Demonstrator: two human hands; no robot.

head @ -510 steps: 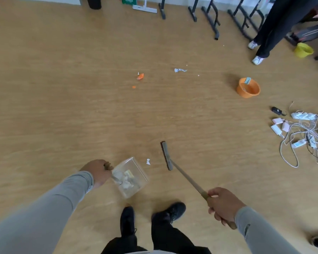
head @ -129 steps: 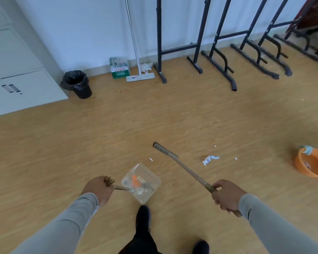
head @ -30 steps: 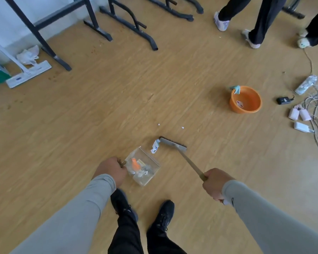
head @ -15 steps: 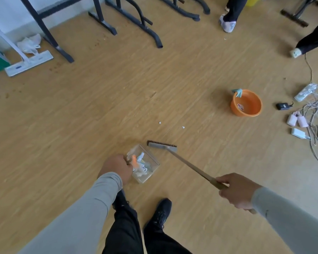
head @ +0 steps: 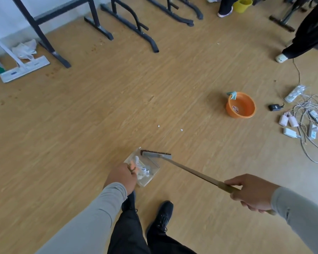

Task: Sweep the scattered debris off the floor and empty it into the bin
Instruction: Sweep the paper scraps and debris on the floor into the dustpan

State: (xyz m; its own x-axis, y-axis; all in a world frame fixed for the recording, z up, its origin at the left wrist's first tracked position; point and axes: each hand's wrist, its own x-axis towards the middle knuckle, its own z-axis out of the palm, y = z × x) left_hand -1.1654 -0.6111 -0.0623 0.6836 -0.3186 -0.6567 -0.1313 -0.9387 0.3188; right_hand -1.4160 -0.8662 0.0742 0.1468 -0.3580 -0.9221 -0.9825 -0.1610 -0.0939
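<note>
Head view. Left hand (head: pixel 122 177), arm stretched forward and down, fingers curled around the handle of a clear plastic dustpan (head: pixel 148 171) on the wood-grain floor (head: pixel 81 125). Crumpled white and orange debris (head: pixel 139 167) lies inside the pan, just beyond the knuckles. Right hand (head: pixel 252 192) grips a long-handled grey brush (head: pixel 156 154), its head at the pan's far rim. Two white paper flecks (head: pixel 158 126) lie beyond the pan; an orange plastic basin (head: pixel 240 105) farther right.
</note>
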